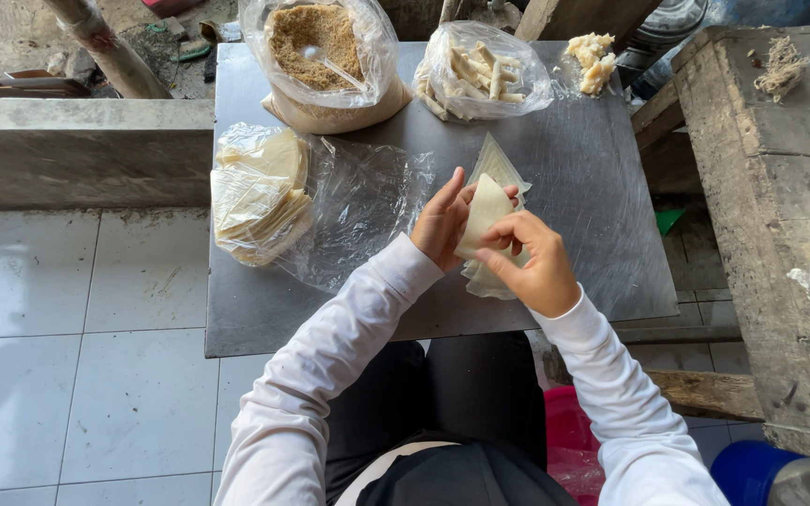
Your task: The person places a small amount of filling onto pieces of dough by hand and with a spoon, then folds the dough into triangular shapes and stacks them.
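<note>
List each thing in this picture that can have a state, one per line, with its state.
Pale thin pastry sheet: held, being folded by both hands.
Left hand: gripping the sheet.
Right hand: pinching the sheet.
Clear plastic bag of brown crumbs: open.
Clear plastic bag of pale sticks: open.
Stack of round wrappers: in plastic.

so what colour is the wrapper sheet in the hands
Pale cream wrapper sheet, clearest in the head view.

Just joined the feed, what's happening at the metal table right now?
A person in white sleeves holds one pale wrapper sheet between the left hand and right hand, above a small stack of sheets on the table. Bags of more wrappers, brown crumbs and pale sticks sit behind.
</note>
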